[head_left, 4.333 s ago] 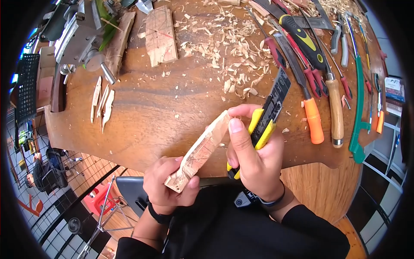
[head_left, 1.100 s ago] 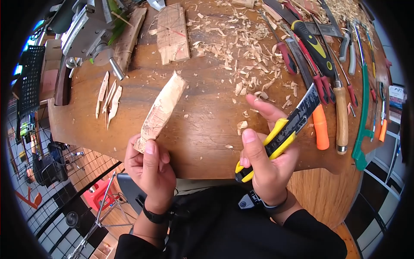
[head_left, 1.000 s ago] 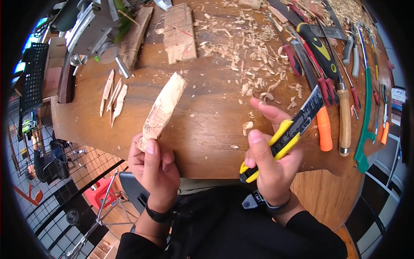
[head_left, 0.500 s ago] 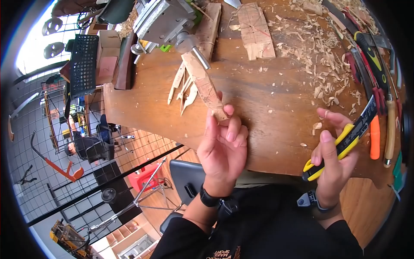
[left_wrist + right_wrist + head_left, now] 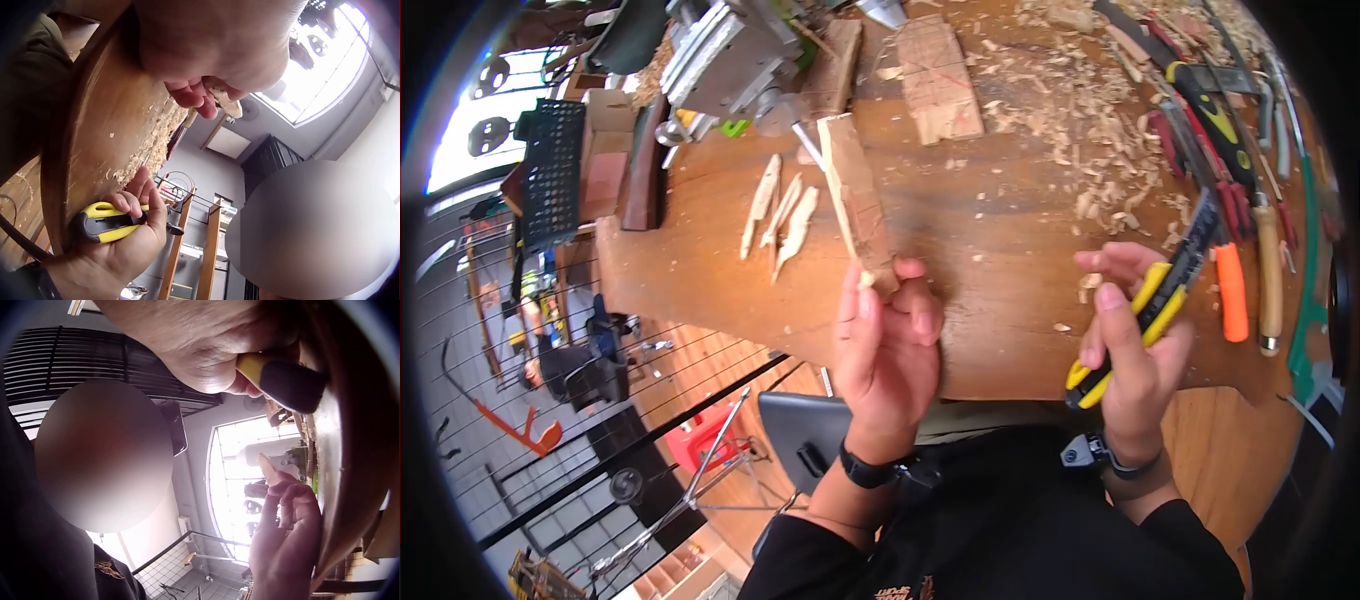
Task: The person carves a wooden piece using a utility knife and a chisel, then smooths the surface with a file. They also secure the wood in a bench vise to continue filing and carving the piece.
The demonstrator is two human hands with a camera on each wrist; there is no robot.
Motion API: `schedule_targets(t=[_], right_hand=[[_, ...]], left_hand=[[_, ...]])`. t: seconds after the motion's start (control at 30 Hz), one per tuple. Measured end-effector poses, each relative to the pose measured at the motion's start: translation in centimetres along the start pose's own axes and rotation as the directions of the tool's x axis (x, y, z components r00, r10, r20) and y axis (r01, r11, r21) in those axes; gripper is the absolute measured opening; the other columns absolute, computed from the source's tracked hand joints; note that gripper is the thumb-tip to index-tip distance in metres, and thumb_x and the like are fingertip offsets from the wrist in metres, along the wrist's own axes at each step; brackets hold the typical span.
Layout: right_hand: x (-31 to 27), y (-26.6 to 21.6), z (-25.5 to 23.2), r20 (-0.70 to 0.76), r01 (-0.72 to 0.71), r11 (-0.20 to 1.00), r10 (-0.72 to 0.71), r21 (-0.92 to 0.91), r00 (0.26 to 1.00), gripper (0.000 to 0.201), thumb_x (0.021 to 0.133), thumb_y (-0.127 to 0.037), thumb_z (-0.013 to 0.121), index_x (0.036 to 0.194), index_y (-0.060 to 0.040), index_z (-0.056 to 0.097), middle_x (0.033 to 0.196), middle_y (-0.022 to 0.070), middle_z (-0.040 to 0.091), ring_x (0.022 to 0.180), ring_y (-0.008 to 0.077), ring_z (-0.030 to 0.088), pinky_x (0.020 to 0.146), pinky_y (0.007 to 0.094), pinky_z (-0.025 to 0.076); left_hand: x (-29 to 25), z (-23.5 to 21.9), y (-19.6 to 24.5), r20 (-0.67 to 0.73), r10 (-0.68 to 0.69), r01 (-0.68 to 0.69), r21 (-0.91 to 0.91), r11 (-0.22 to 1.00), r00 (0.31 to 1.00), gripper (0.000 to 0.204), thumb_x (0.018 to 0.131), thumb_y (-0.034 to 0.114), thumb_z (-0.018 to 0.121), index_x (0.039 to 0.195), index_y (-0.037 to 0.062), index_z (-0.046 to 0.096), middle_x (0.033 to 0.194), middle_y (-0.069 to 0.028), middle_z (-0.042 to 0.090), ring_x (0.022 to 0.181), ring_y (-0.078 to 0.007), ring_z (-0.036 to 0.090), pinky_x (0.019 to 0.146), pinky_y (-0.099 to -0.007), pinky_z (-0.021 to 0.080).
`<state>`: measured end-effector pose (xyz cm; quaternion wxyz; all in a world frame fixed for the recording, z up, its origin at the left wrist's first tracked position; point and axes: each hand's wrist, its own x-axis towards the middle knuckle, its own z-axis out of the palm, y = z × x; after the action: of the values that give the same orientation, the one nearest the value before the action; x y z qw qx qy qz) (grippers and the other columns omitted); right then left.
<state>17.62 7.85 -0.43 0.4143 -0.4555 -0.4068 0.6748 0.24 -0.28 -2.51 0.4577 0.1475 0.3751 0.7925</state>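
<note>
In the head view my left hand (image 5: 890,350) pinches the near end of a partly carved wood piece (image 5: 862,200), holding it tilted above the table with its long end pointing away from me. Pencil lines show faintly on its face. My right hand (image 5: 1138,350) holds a yellow and black utility knife (image 5: 1150,310), its blade extended toward the back right. The index finger is off the handle. In the left wrist view the knife's handle (image 5: 112,222) lies across the right palm. The right wrist view shows the wood piece (image 5: 267,467) upright in the left fingers.
Slim carved wood pieces (image 5: 785,220) lie left of the held one. A metal vise (image 5: 730,70) stands behind them, near a marked board (image 5: 938,80). Wood shavings (image 5: 1100,150) cover the back right. Beside them lie files, an orange-handled tool (image 5: 1230,292) and a green-handled saw (image 5: 1312,290).
Earlier both hands were at the wood; the right has since moved away with the knife. The left hand has turned the wood over, its far end swinging left. The head view has shifted left.
</note>
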Motion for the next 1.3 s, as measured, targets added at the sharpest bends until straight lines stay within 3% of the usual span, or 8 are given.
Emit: schedule_targets(t=[0.27,0.4,0.5,0.57,0.63,0.8,1.2,1.3], right_hand=[[-0.6,-1.3,-0.9,0.046,-0.037,0.997,0.040,-0.063,0.998,0.041,0.105,-0.030,0.055,0.127,0.0036,0.058,0.085,0.0068,0.069,0.056,0.0020,0.050,0.050,0.0191,0.039],[-2.2,-2.2,-1.6,0.081,-0.060,0.971,0.080,-0.231,0.993,0.047,0.104,-0.041,0.055,0.126,0.0006,0.060,0.084,0.0053,0.068,0.059,0.0042,0.051,0.054,0.0223,0.042],[-2.9,-3.1,-1.6,0.164,-0.018,0.857,0.119,-0.515,0.979,0.049,0.102,-0.040,0.059,0.121,0.0044,0.059,0.077,0.0109,0.066,0.068,0.0183,0.066,0.066,0.0343,0.052],[-3.5,-1.5,-1.2,0.155,0.048,0.857,0.038,-0.513,0.987,0.048,0.102,-0.039,0.060,0.119,0.0052,0.059,0.076,0.0136,0.066,0.070,0.0235,0.068,0.066,0.0356,0.051],[-3.7,-1.4,-0.5,0.181,0.072,0.849,0.028,-0.523,0.983,0.045,0.100,-0.037,0.062,0.111,0.0067,0.060,0.075,0.0198,0.064,0.074,0.0388,0.069,0.065,0.0399,0.051],[-3.8,-1.2,0.2,0.216,0.100,0.773,0.049,-0.626,0.975,0.044,0.099,-0.039,0.063,0.100,0.0053,0.059,0.071,0.0220,0.063,0.069,0.0421,0.066,0.060,0.0442,0.049],[-3.3,-2.2,0.7,0.429,0.280,0.508,0.201,-0.815,0.881,0.043,0.094,-0.041,0.067,0.085,-0.0003,0.055,0.062,0.0189,0.062,0.058,0.0402,0.065,0.053,0.0473,0.052],[-3.3,-1.9,0.8,0.448,0.323,0.487,0.164,-0.812,0.879,0.043,0.094,-0.040,0.068,0.085,0.0001,0.055,0.061,0.0175,0.062,0.057,0.0385,0.065,0.053,0.0452,0.053]], left_hand=[[-2.5,1.3,-2.0,0.069,0.252,-0.244,0.590,0.770,0.965,0.038,0.102,0.011,0.059,0.133,-0.0103,0.055,0.098,-0.0149,0.067,0.077,-0.0140,0.058,0.072,-0.0259,0.048],[-3.1,1.4,-1.0,0.310,0.367,-0.402,0.892,0.206,0.877,0.038,0.104,0.023,0.056,0.125,-0.0082,0.061,0.088,-0.0068,0.059,0.072,-0.0102,0.051,0.066,-0.0244,0.040],[-4.0,1.3,0.2,0.428,0.306,-0.483,0.866,0.130,0.850,0.040,0.104,0.026,0.056,0.124,-0.0082,0.062,0.092,-0.0106,0.060,0.080,-0.0158,0.053,0.071,-0.0274,0.042],[-4.2,0.8,0.8,0.576,0.261,-0.571,0.814,-0.103,0.774,0.042,0.105,0.029,0.052,0.123,-0.0079,0.061,0.100,-0.0151,0.061,0.090,-0.0231,0.056,0.078,-0.0321,0.045],[-3.4,0.7,-0.1,0.629,0.316,-0.639,0.765,-0.085,0.711,0.044,0.105,0.031,0.050,0.123,-0.0076,0.060,0.104,-0.0167,0.061,0.094,-0.0260,0.057,0.082,-0.0349,0.047],[-2.3,0.0,-0.6,0.702,0.366,-0.783,0.603,0.152,0.611,0.049,0.108,0.035,0.045,0.131,-0.0071,0.051,0.112,-0.0205,0.063,0.101,-0.0292,0.059,0.092,-0.0445,0.049],[-1.9,1.4,-2.4,0.620,0.428,-0.748,0.472,0.467,0.658,0.049,0.107,0.046,0.041,0.131,0.0030,0.046,0.092,-0.0038,0.048,0.082,-0.0195,0.051,0.086,-0.0417,0.046],[-2.4,2.6,-3.6,0.280,0.642,-0.700,0.325,0.636,0.714,0.031,0.100,0.035,0.059,0.107,0.0065,0.051,0.089,-0.0034,0.049,0.073,-0.0181,0.056,0.065,-0.0336,0.050]])
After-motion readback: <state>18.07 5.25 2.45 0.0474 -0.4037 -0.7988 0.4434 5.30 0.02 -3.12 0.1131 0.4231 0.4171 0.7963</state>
